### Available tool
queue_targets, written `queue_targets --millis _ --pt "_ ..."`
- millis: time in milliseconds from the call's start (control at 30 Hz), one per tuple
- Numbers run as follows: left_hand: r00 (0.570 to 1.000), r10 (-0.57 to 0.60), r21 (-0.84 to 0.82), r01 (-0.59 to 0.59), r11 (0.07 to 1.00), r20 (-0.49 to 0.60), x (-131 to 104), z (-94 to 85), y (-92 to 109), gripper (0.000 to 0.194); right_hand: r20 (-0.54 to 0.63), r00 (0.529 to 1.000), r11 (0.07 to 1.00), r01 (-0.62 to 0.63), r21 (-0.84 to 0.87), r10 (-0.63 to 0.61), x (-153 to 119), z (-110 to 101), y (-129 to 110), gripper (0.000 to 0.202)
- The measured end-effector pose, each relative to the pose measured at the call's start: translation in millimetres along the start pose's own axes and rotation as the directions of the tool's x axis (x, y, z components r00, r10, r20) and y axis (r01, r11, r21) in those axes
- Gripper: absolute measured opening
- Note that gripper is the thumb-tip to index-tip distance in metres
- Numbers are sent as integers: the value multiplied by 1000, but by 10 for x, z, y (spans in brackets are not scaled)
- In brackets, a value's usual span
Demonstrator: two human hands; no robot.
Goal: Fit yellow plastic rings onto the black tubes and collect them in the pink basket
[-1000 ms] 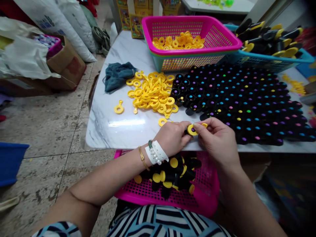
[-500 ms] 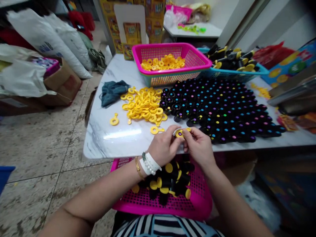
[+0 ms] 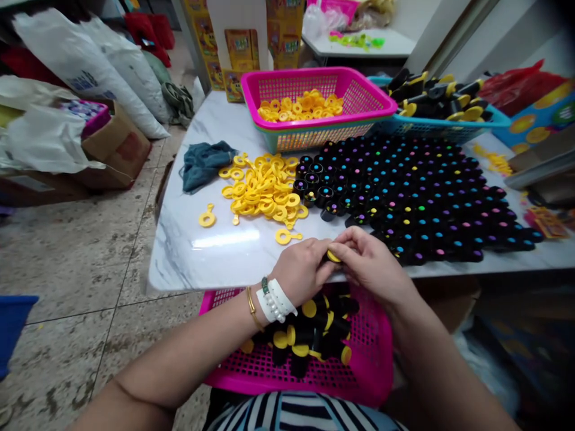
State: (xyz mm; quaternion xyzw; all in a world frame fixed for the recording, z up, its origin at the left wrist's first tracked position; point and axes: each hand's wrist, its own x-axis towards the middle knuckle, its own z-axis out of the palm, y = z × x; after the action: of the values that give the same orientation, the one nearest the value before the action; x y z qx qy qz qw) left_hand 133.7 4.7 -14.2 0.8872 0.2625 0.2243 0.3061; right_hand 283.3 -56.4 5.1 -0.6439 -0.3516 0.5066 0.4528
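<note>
My left hand (image 3: 302, 270) and my right hand (image 3: 376, 263) meet at the table's front edge, both closed around one small black cylinder. A yellow cap (image 3: 333, 256) shows on it between my fingers; most of the cylinder is hidden. Beyond my left hand lies a heap of yellow ring-and-tab caps (image 3: 263, 188), with one loose ring cap (image 3: 284, 236) close by. Many black cylinders (image 3: 426, 197) with coloured dots stand upright in rows ahead of my right hand. Below my wrists, a pink basket (image 3: 359, 383) holds black cylinders with yellow caps (image 3: 309, 335).
A pink basket (image 3: 321, 123) of small yellow rings stands at the back of the marbled table (image 3: 179, 251). To its right is a blue basket (image 3: 444, 126) of capped cylinders. A dark teal cloth (image 3: 204, 164) lies left. Sacks (image 3: 90, 66) and cardboard boxes (image 3: 119, 143) are on the floor.
The dot-marked centre of the yellow ring showed between my fingers before; now a yellow cap shows there, with my right thumb on it. My hands have lowered slightly.
</note>
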Motion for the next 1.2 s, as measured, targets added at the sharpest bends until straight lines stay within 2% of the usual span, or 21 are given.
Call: queue_targets --millis 167,300,367,433,533,567,633,700,767,867,933,1000,1100,1200 --pt "998 -66 9 66 998 13 39 25 14 16 -120 981 981 137 -138 -154 -62 108 97 28" --pt "994 -33 80 24 997 108 8 -62 43 15 -105 954 931 244 -272 -281 -165 118 188 32" --pt "989 -8 148 -14 989 145 -65 -156 51 21 -110 938 899 276 -340 -330 -254 124 222 31" --pt "996 19 222 -37 974 83 -168 -265 35 34 -117 937 900 275 -337 -330 -378 130 272 28" --pt "992 36 372 11 928 -120 -322 -411 -35 42 -143 941 918 253 -304 -306 -602 108 392 26" --pt "989 36 413 25 910 -140 -361 -445 -60 39 -143 940 909 250 -334 -311 -673 89 442 25" --pt "995 34 449 11 893 -91 -400 -490 -98 31 -81 942 856 258 -449 -326 -788 46 546 20" --pt "998 58 440 -34 897 -40 -365 -510 -119 26 54 952 797 284 -532 -302 -847 14 628 22" --pt "994 87 462 -48 886 -64 -251 -517 -138 27 142 950 784 309 -539 -277 -853 13 655 31" --pt "993 55 576 14 818 -102 -14 -500 -187 24 103 937 796 337 -502 -333 -811 60 583 31" --pt "997 9 640 42 767 -77 99 -465 -226 17 71 917 784 375 -495 -393 -779 90 513 25" --pt "1000 1 665 19 746 -30 143 -429 -261 17 65 894 758 413 -505 -443 -756 96 471 20" --pt "1000 13 628 -14 778 6 145 -421 -306 23 22 874 742 426 -519 -486 -742 58 477 15" --pt "1000 -23 555 8 832 20 175 -463 -333 20 -45 859 745 415 -522 -510 -743 -2 505 11"
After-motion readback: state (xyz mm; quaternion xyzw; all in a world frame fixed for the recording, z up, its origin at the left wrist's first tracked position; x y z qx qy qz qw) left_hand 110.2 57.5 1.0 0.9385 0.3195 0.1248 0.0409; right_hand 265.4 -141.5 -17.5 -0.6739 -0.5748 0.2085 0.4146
